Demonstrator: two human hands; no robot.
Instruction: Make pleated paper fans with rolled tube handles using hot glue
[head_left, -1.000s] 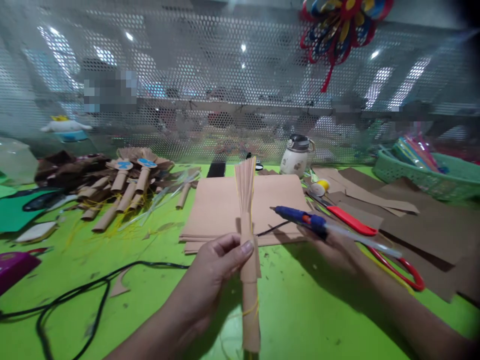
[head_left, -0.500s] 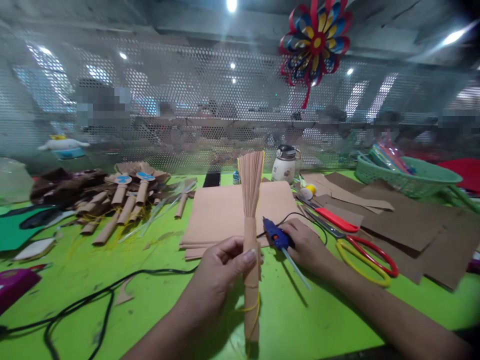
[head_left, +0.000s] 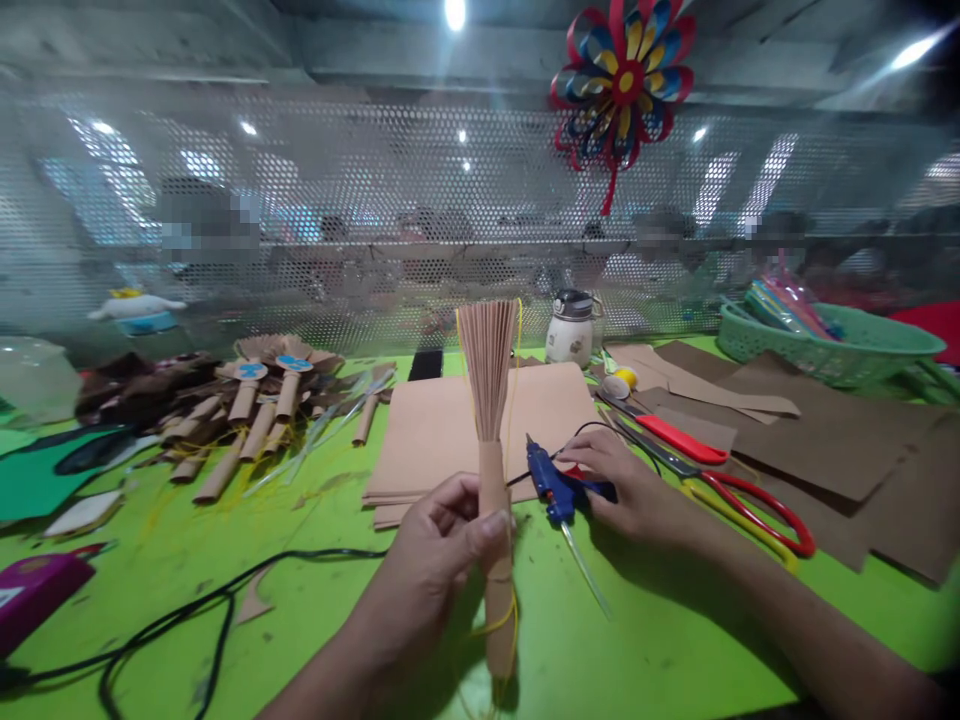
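Observation:
A pleated brown paper fan with a rolled paper handle stands upright in front of me. Yellow string runs along its pleats and loops around the lower handle. My left hand is closed around this handle, thumb across the front. Just right of it, a blue hot glue gun with a clear glue stick rests at the table. My right hand is beside the gun's grip, its fingers stretched out and loosened, still close to the handle. Behind the fan lies a stack of tan paper sheets.
Several finished paper fans are heaped at the left on the green table. Scissors, dark brown paper sheets and a green basket occupy the right. A black cord crosses the left front; a bottle stands behind.
My right hand has loosened from the glue gun and shifted slightly right, showing more of its grip. The fan has turned a little and now shows its pleats spread wider.

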